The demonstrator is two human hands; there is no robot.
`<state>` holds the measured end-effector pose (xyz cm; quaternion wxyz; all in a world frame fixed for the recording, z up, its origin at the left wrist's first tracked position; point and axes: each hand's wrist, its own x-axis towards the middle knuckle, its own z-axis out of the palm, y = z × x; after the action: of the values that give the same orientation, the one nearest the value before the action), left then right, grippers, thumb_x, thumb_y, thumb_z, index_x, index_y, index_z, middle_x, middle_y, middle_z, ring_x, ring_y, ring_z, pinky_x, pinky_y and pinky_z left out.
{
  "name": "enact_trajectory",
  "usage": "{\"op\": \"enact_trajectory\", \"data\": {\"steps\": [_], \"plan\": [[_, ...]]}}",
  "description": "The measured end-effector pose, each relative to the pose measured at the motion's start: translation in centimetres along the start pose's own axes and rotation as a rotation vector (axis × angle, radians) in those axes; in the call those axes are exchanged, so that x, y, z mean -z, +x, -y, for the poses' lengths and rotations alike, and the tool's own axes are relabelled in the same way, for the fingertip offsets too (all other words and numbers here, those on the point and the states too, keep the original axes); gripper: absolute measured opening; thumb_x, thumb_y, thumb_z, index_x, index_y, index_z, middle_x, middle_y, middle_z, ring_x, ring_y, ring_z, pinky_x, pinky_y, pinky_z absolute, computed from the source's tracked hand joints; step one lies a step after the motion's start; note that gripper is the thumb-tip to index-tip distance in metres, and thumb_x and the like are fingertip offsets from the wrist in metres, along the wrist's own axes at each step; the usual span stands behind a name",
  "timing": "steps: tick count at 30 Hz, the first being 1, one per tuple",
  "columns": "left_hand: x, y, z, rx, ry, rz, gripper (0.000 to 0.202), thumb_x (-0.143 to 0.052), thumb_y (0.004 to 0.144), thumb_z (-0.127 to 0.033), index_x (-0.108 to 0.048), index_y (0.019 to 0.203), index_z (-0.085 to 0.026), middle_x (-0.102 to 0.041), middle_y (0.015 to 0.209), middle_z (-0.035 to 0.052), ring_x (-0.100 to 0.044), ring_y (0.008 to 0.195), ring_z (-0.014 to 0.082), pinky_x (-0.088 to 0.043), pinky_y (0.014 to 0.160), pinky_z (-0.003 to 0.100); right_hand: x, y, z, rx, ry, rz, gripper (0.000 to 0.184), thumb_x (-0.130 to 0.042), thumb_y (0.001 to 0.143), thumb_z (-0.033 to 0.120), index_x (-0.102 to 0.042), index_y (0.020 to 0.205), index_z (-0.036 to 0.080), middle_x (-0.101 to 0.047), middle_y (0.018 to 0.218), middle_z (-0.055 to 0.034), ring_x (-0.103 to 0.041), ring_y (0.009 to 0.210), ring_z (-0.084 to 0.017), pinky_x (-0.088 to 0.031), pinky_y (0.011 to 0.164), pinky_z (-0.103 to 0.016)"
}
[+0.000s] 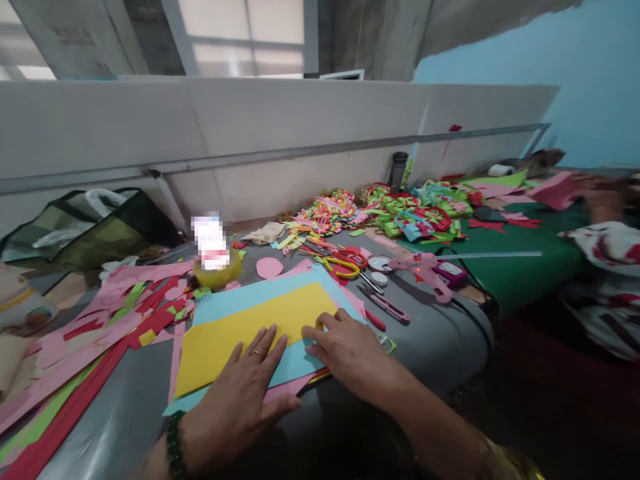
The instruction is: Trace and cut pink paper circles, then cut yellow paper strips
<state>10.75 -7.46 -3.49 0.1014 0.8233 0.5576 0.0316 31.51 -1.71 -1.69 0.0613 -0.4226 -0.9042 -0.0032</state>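
A yellow sheet (260, 320) lies on a larger light-blue sheet (300, 363), with pink sheets (290, 387) showing beneath. My left hand (240, 400), with a ring and a dark bead bracelet, rests spread over the yellow sheet's near edge. My right hand (355, 353) is over the right end of the same sheets; its fingers are bent but apart, with the tips on the yellow and blue surfaces. Just beyond lie yellow-handled scissors (343, 268), red-handled scissors (353, 255) and a pink utility knife (387, 307).
A pink glue gun (425, 270) lies at right with its cable. Paper strips (95, 340) cover the left side. Bright paper pieces (330, 213) are heaped at the back. A lit phone (211, 241) stands behind the sheets. Another person's hand (603, 197) holds pink material at far right.
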Motion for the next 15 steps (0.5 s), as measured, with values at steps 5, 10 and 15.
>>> {"op": "enact_trajectory", "data": {"steps": [5,10,15], "plan": [[-2.4,-3.0,1.9,0.059,0.028,-0.063,0.075,-0.038,0.085,-0.063,-0.009,0.146,-0.030,-0.014,0.153,0.0061,-0.016,0.139,0.0303,-0.022,0.108,0.055,-0.9,-0.4,-0.4,0.010,-0.031,-0.002,0.024,-0.051,0.089,0.039,-0.060,0.109,0.028,-0.061,0.101,-0.0076,-0.053,0.094,-0.025,-0.045,0.068,-0.030],[-4.2,-7.4,4.7,0.166,0.074,-0.159,0.081,-0.043,0.083,-0.062,-0.006,0.147,-0.028,-0.011,0.153,0.0096,-0.013,0.138,0.0348,-0.033,0.103,0.056,-0.5,-0.1,-0.2,-0.006,-0.016,0.017,0.021,-0.051,0.089,0.036,-0.062,0.104,0.026,-0.061,0.095,-0.0083,-0.054,0.091,-0.027,-0.046,0.067,-0.033],[-5.6,-8.2,5.9,0.132,0.081,-0.189,0.080,-0.050,0.082,-0.055,-0.009,0.147,-0.031,-0.014,0.152,0.0080,-0.016,0.137,0.0354,-0.036,0.101,0.056,-0.3,1.5,3.7,0.118,0.044,0.013,0.034,-0.056,0.086,0.040,-0.061,0.109,0.016,-0.060,0.113,-0.0141,-0.054,0.100,-0.030,-0.045,0.082,-0.042]]}}
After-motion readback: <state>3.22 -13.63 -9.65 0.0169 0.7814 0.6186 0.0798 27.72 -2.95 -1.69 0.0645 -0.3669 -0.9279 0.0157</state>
